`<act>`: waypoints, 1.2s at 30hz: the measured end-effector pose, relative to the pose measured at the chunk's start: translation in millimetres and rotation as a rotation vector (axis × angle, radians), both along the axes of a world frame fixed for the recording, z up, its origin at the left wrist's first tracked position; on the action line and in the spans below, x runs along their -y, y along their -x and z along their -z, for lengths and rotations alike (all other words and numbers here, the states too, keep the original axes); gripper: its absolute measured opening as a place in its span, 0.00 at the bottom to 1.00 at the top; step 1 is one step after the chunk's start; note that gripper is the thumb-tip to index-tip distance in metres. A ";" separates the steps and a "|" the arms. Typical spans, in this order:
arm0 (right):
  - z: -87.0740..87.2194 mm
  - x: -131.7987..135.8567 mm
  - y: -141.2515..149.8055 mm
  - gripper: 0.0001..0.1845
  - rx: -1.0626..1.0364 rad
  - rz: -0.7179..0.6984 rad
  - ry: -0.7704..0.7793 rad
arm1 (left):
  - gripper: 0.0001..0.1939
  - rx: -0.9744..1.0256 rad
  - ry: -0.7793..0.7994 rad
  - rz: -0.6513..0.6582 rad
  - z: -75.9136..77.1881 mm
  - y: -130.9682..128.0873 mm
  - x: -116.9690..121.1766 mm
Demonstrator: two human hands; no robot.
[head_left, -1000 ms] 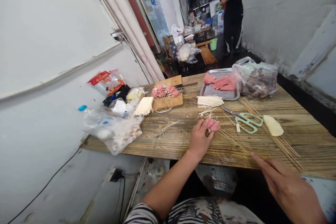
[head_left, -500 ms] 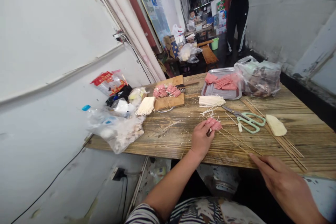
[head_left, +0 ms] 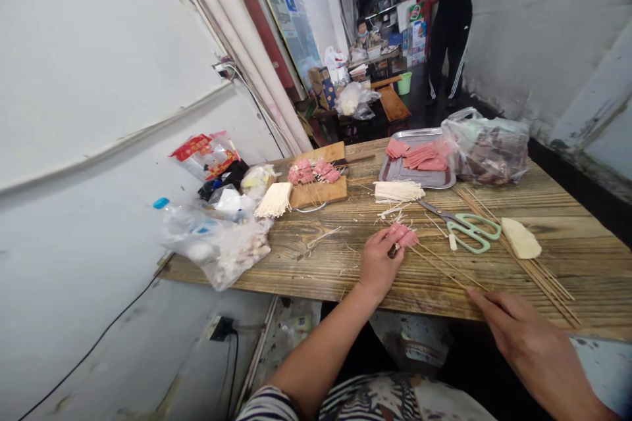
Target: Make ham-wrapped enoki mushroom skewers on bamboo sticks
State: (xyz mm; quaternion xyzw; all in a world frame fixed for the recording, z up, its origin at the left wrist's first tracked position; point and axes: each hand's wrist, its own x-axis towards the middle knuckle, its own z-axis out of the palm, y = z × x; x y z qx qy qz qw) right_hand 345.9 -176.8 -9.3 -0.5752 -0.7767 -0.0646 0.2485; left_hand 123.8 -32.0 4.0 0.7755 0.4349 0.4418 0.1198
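Observation:
My left hand (head_left: 380, 263) is closed on a pink meat roll (head_left: 405, 235) with white enoki stems poking out of its far end. Two thin bamboo skewers (head_left: 439, 263) run from the roll toward me, spread slightly apart. At their near ends, the fingers of my right hand (head_left: 528, 329) are closed on them. Just beyond the roll lies a bundle of enoki mushrooms (head_left: 397, 191). Green-handled scissors (head_left: 471, 231) rest to its right, beside loose skewers (head_left: 543, 276) and a pale cut piece (head_left: 521, 238) lying over them.
A metal tray (head_left: 390, 175) holds pink meat slices, next to a full plastic bag (head_left: 488, 145). Finished skewers (head_left: 313, 172) lie on a cutting board (head_left: 326, 194), near more enoki (head_left: 274, 200). Plastic bags (head_left: 222, 243) crowd the left end. A person (head_left: 451, 26) stands beyond the table.
My right hand has shifted slightly left with the skewer ends, and the skewers stand further apart. My left hand stays on the roll. The view has shifted a little; the standing person has moved right.

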 end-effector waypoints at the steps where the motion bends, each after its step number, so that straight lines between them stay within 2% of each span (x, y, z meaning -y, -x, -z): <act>1: 1.0 -0.4 -0.1 0.22 0.009 0.001 -0.015 | 0.15 0.000 -0.001 -0.001 0.1 0.0 -0.1; 12: 7.6 -10.8 0.1 0.19 0.014 0.005 -0.059 | 0.17 -0.012 -0.014 -0.012 -1.4 -0.7 -0.6; 20: 7.0 -18.4 -0.2 0.22 -0.001 -0.029 -0.066 | 0.18 0.031 0.022 -0.001 -2.5 -0.1 0.4; 29: 5.5 -24.5 -1.1 0.20 0.001 -0.048 -0.099 | 0.13 0.078 0.026 -0.009 0.3 -0.7 -1.2; 36: 3.3 -29.6 3.7 0.19 -0.010 -0.075 -0.108 | 0.15 0.060 0.017 0.017 -2.4 0.6 -0.1</act>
